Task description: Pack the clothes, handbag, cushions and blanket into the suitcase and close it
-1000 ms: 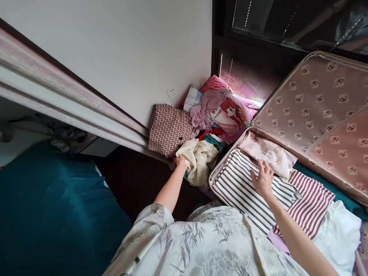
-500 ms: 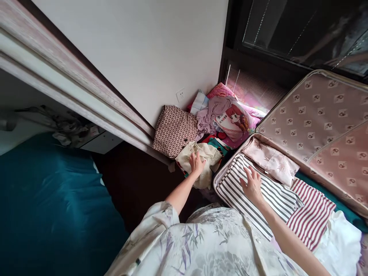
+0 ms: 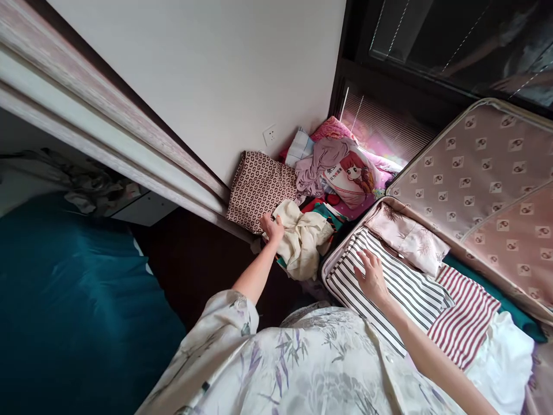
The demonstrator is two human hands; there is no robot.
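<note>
The left hand (image 3: 273, 226) is closed on the near edge of a cream cloth (image 3: 302, 237), the fingers pinching a fold of it. This cloth lies crumpled on a pile of clothes in the corner of the room, just beside the left edge of the open suitcase (image 3: 484, 173) and touching a brown patterned bag (image 3: 258, 187) that leans on the wall. Behind it are a pink pillow (image 3: 352, 176) with a cartoon girl and a lilac garment (image 3: 322, 158).

The right hand (image 3: 370, 275) lies flat and open on a black-striped shirt (image 3: 401, 288) inside the suitcase; it holds nothing, only presses the fabric. Beside this shirt, toward the lid, there is a folded floral piece (image 3: 408, 239), and at the near right a red-striped cloth (image 3: 464, 314) and something white (image 3: 501, 363).

To handle the cream cloth well, I think the grip is too much at one edge. If it is lifted like this, it will hang long and may drag the colourful things under it. Better to gather more of the fabric into the palm before lifting, and raise it straight up from the pile. The right hand is useful where it is: its weight keeps the packed layers flat, so it should press evenly and not slide, otherwise the stripes will wrinkle.
</note>
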